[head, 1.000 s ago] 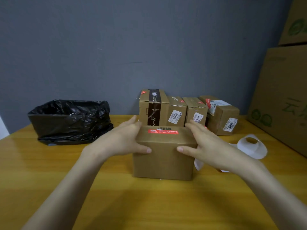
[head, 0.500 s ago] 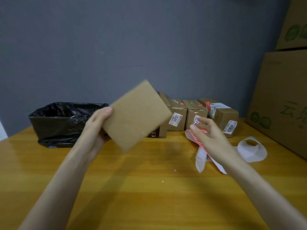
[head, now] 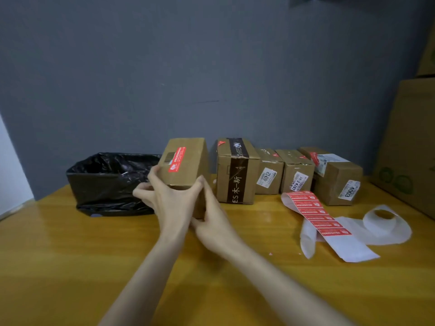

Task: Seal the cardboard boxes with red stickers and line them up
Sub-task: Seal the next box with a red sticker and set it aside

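Observation:
A brown cardboard box (head: 188, 158) with a red sticker (head: 177, 159) across its top seam stands at the left end of the row, just left of the dark-taped box (head: 237, 175). My left hand (head: 168, 201) grips its front and left side. My right hand (head: 213, 222) holds its lower front right corner. The box's bottom edge is hidden behind my hands. Three more sealed boxes follow to the right: the 4012 box (head: 268, 177), a narrow box (head: 297, 176) and the 4003 box (head: 339, 182). A strip of red stickers (head: 317, 215) lies on the table.
A bin lined with a black bag (head: 110, 182) stands left of the held box. A roll of white backing paper (head: 382, 221) lies at the right. Large cardboard cartons (head: 409, 142) are stacked on the far right. The yellow wooden table (head: 70, 255) meets a grey wall.
The box left the table's middle, was lifted and turned in my left hand, and now stands at the row's left end. My right hand left the sticker strip and took hold of the box.

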Available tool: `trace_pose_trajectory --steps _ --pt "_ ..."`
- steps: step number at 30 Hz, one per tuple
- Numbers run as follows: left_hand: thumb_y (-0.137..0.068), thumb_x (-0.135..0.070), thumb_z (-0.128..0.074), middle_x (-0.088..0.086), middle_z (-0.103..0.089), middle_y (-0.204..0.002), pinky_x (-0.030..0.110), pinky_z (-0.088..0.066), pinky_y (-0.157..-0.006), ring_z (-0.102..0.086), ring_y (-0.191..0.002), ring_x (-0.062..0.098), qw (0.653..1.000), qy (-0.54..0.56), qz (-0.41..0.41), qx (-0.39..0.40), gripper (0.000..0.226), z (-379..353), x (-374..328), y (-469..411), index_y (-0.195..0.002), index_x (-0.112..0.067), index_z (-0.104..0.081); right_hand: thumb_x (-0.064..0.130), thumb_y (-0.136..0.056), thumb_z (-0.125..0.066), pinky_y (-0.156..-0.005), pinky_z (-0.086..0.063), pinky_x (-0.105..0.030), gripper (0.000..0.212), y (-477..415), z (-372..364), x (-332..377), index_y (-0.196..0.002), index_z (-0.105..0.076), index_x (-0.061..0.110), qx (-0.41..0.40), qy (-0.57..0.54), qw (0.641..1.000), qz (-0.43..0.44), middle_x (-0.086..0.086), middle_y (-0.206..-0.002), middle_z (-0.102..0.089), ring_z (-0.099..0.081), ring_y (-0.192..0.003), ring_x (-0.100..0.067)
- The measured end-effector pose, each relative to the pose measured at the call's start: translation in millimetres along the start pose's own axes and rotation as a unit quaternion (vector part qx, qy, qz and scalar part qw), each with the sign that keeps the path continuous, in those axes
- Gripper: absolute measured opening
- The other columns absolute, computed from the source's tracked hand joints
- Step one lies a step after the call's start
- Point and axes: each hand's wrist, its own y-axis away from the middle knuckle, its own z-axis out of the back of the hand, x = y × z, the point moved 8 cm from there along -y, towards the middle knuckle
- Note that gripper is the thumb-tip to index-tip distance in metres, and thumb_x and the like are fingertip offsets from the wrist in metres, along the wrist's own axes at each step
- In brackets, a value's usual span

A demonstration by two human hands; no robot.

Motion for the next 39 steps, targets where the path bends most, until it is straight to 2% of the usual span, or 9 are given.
trace_pose_trajectory --steps 5,13,18,20,23,26,30,33,39 --pt "-0.065 -0.038 -0.079 0.001 -0.017 -0.113 0.028 -0.039 -0.091 -0.034 -0.115 0.024 0.998 -0.037 -0.012 0.045 0.085 -17.6 10.8 -14.2 -0.134 -0.021 -0.034 0.014 -0.090 -0.058 -0.113 -0.017 -0.021 0.083 -16.3 0.2 -18.4 -0.149 -0.002 0.028 -0.035 -0.003 0.999 -0.029 0.010 -0.155 -0.016 -0.015 -0.139 -0.002" --pt "-0.071 -0.042 -0.074 0.010 -0.021 -0.123 0.027 -0.034 -0.082 -0.034 -0.117 0.031 0.990 -0.103 0.011 0.100 0.077 -62.1 29.4 -39.8 -0.133 -0.014 -0.036 0.017 -0.088 -0.061 -0.108 -0.034 -0.027 0.079 -53.1 7.5 -48.4 -0.148 -0.011 0.026 -0.062 -0.004 0.993 -0.096 0.002 -0.146 -0.038 -0.037 -0.134 -0.015" --pt "-0.076 -0.037 -0.074 0.014 -0.021 -0.131 0.034 -0.036 -0.096 -0.032 -0.122 0.033 0.993 -0.065 0.012 0.101 0.092 -72.1 43.5 -42.9 -0.144 -0.012 -0.018 0.017 -0.089 -0.061 -0.109 -0.035 -0.033 0.071 -63.1 8.6 -61.9 -0.147 -0.021 0.025 -0.081 -0.001 0.990 -0.114 0.002 -0.143 -0.042 -0.037 -0.133 -0.018" --pt "-0.078 -0.032 -0.073 0.015 -0.018 -0.138 0.037 -0.034 -0.100 -0.029 -0.127 0.035 0.993 -0.056 0.014 0.102 0.098 -72.2 51.8 -39.1 -0.148 -0.014 -0.007 0.017 -0.091 -0.057 -0.106 -0.035 -0.026 0.058 -60.4 13.4 -66.8 -0.142 -0.031 0.018 -0.114 0.040 0.986 -0.119 0.000 -0.140 -0.043 -0.039 -0.131 -0.018" --pt "-0.078 -0.022 -0.074 0.017 -0.014 -0.144 0.038 -0.033 -0.101 -0.028 -0.130 0.037 0.993 -0.049 0.015 0.104 0.105 -72.0 64.0 -33.7 -0.149 -0.018 0.002 0.010 -0.093 -0.050 -0.075 -0.037 0.000 0.025 -52.1 19.5 -69.7 -0.117 -0.045 0.013 -0.164 0.085 0.976 -0.116 -0.004 -0.124 -0.047 -0.049 -0.105 -0.012" --pt "-0.078 -0.018 -0.074 0.019 -0.012 -0.146 0.037 -0.032 -0.102 -0.028 -0.131 0.037 0.990 -0.067 0.023 0.120 0.109 -76.9 76.2 -32.0 -0.149 -0.018 0.009 0.005 -0.094 -0.044 -0.066 -0.034 0.004 0.013 -50.8 17.3 -71.0 -0.105 -0.045 0.013 -0.179 0.070 0.975 -0.108 -0.004 -0.118 -0.042 -0.045 -0.085 -0.003" --pt "-0.086 -0.014 -0.064 0.019 -0.008 -0.150 0.040 -0.030 -0.106 -0.027 -0.133 0.035 0.983 -0.106 0.025 0.147 0.098 -87.1 85.3 -34.8 -0.149 -0.015 0.011 0.013 -0.097 -0.043 -0.065 -0.036 -0.001 0.017 -54.6 10.3 -72.4 -0.114 -0.043 0.012 -0.186 0.030 0.974 -0.124 -0.003 -0.121 -0.037 -0.046 -0.089 -0.007" --pt "-0.091 -0.011 -0.055 0.017 -0.010 -0.151 0.040 -0.029 -0.107 -0.024 -0.134 0.035 0.985 -0.084 0.044 0.141 0.081 -91.0 87.2 -38.9 -0.150 -0.015 0.000 0.019 -0.097 -0.043 -0.077 -0.037 -0.011 0.030 -58.5 8.0 -73.8 -0.126 -0.038 0.011 -0.192 0.022 0.971 -0.144 -0.005 -0.131 -0.030 -0.051 -0.100 -0.013" --pt "-0.091 -0.017 -0.057 0.020 -0.021 -0.142 0.037 -0.034 -0.096 -0.027 -0.127 0.033 0.962 -0.244 0.003 0.124 0.084 -94.0 85.0 -45.8 -0.149 -0.010 0.003 0.018 -0.097 -0.042 -0.104 -0.036 -0.026 0.048 -64.9 1.7 -77.1 -0.142 -0.027 0.008 -0.176 0.022 0.973 -0.145 -0.007 -0.144 -0.026 -0.044 -0.125 -0.020"
